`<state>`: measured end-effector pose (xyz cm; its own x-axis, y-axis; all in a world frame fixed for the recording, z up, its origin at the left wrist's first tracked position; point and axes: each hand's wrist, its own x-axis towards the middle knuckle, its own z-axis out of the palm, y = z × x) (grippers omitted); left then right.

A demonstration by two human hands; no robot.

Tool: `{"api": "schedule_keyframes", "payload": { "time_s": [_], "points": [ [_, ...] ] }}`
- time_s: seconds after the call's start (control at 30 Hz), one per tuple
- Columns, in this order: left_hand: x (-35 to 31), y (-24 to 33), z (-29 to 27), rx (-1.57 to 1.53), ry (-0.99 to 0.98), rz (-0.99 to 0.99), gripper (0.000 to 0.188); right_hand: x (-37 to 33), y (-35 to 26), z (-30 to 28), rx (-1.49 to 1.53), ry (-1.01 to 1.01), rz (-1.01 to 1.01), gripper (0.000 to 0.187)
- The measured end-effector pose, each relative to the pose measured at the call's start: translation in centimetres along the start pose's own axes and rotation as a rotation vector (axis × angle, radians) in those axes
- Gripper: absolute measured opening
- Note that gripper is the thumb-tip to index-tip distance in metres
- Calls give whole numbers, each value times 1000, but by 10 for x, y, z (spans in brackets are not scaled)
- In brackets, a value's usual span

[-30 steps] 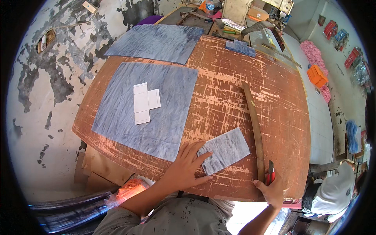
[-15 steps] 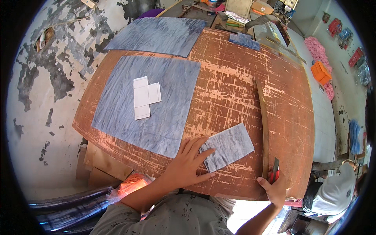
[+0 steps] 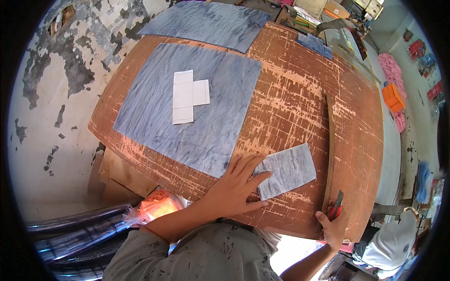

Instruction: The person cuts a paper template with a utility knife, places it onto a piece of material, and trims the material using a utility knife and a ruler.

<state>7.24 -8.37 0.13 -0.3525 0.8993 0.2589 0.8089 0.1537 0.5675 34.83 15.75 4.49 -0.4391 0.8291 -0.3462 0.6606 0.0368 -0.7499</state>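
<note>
My left hand (image 3: 236,187) lies flat with fingers spread on the near edge of a small grey marbled sheet piece (image 3: 290,169) on the worn red-brown table (image 3: 300,98). My right hand (image 3: 332,225) grips a red-handled utility knife (image 3: 336,208) at the near end of a long wooden straightedge (image 3: 329,150), which runs along the piece's right side. A large grey marbled sheet (image 3: 187,112) lies to the left with a white cross-shaped paper template (image 3: 187,96) on it.
A second large grey sheet (image 3: 211,21) lies at the table's far end, and a small blue-grey scrap (image 3: 315,44) at the far right. Black rolls (image 3: 70,234) and an orange bag (image 3: 159,206) sit by the near left edge. A person in white (image 3: 393,243) is at lower right.
My left hand stays pressed on the small piece and my right hand keeps the knife at the straightedge's near end. Only my view has shifted closer and a little to the right.
</note>
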Motion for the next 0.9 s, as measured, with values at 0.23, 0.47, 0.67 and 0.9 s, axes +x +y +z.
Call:
{"api": "schedule_keyframes", "payload": {
  "time_s": [0.23, 0.47, 0.67, 0.9],
  "points": [
    [-1, -3, 3, -31, 13, 8, 75, 2, 0, 0, 20, -9, 36, 68],
    [-3, -2, 4, -41, 32, 24, 71, 4, 8, -1, 2, 2, -31, 69],
    [-2, -2, 5, -15, 40, 32, 72, 5, 6, -1, -29, -9, -107, 67],
    [-3, -3, 8, -16, 51, 36, 71, 8, 19, -3, 99, -16, -42, 78]
  ]
}}
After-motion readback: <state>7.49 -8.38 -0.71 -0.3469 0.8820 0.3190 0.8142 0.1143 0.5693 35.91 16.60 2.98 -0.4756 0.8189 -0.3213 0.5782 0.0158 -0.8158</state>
